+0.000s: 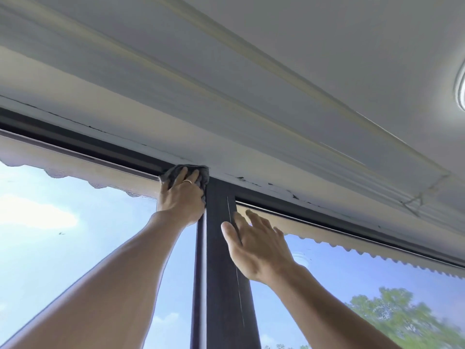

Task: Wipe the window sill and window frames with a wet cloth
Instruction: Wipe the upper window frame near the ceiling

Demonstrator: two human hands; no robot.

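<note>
Grey cloth [185, 173] sits at the top corner of the dark window frame [221, 260], pressed there by the left hand [182, 200], while the right hand [256, 245] rests flat with straight fingers against the frame's upright.

L hand [181, 195] presses grey cloth [173, 172] into top corner of dark window frame [221, 260]. R hand [256, 245] flat, fingers straight, against frame's right edge. Sky, tree [407, 321] outside.
</note>
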